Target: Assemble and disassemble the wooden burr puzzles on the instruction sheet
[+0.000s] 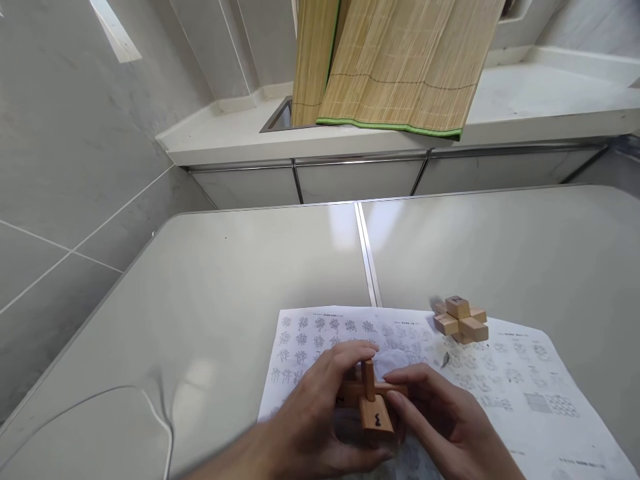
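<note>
Between my two hands is a reddish-brown wooden interlocking puzzle [376, 415] made of crossed bars, one marked with a black "3"-like figure. My left hand [320, 407] wraps around its left side, the index finger over the top of an upright bar and the thumb low in front. At the right, my right hand [445, 413] pinches the end of a horizontal bar between thumb and fingers. The puzzle's back and underside are hidden by my hands. A lighter, assembled wooden burr puzzle [461, 320] sits beyond my right hand on the paper sheet.
Printed sheets [515, 373] with small puzzle diagrams lie under my hands on the pale table [250, 267]. A white cable [150, 400] curves across the table at left. Beyond the far edge, a bamboo mat [400, 67] hangs over a white counter [225, 143] beside a sink [280, 117].
</note>
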`<state>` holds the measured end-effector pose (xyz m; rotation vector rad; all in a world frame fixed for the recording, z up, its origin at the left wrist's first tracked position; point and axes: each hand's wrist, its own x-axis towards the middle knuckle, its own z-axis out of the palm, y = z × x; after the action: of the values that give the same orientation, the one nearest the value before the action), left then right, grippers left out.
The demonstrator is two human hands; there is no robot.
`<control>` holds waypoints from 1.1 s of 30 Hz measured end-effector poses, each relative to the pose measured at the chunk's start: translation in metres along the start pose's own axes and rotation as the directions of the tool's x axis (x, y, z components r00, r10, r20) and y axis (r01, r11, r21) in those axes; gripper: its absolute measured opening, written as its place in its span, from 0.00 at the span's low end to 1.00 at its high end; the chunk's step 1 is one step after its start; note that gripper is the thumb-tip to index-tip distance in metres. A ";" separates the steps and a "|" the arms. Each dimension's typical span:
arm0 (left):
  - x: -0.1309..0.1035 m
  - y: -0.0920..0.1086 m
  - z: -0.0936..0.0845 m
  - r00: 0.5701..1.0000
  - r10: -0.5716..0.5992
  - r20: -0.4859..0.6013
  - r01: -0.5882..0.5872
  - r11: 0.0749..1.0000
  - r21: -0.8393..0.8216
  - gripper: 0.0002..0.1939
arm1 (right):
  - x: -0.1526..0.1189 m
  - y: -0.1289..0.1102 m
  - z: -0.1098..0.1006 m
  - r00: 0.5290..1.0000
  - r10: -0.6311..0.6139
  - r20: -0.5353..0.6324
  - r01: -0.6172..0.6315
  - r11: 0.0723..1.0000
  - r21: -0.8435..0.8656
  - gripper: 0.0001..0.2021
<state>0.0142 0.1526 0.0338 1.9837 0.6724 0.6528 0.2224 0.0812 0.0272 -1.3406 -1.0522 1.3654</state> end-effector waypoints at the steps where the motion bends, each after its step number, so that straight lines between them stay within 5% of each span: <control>1: 0.000 0.000 0.001 1.000 0.006 -0.001 -0.006 1.000 -0.001 0.53 | 0.000 0.001 0.000 1.000 -0.010 -0.005 0.010 1.000 -0.002 0.13; 7: 0.001 -0.002 0.002 1.000 0.015 0.009 -0.015 1.000 0.009 0.50 | 0.000 0.007 0.000 0.997 -0.064 -0.038 0.061 0.994 -0.088 0.11; 11: -0.003 -0.002 -0.001 1.000 -0.006 0.030 0.007 1.000 -0.027 0.58 | 0.000 0.010 -0.001 0.991 -0.115 -0.065 0.108 0.989 -0.104 0.09; 16: -0.007 -0.002 -0.005 0.987 -0.151 0.053 0.157 0.980 -0.120 0.61 | -0.002 0.010 -0.003 0.964 -0.261 -0.051 0.255 0.962 -0.101 0.06; 19: -0.006 -0.002 -0.004 0.992 -0.120 0.046 0.126 0.977 -0.171 0.59 | -0.003 0.010 -0.001 0.938 -0.342 -0.051 0.334 0.936 -0.114 0.05; 26: 0.001 0.003 -0.003 0.999 -0.026 -0.034 0.018 0.977 -0.213 0.59 | 0.000 0.007 -0.005 0.906 -0.421 0.052 0.424 0.896 -0.134 0.07; 33: 0.001 0.002 -0.004 0.999 -0.036 -0.010 0.032 0.963 -0.267 0.55 | 0.004 0.004 -0.019 0.852 -0.492 0.180 0.515 0.849 -0.118 0.17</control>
<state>0.0124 0.1553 0.0374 1.7162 0.5923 0.7000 0.2414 0.0838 0.0214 -0.9809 -1.5170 0.9993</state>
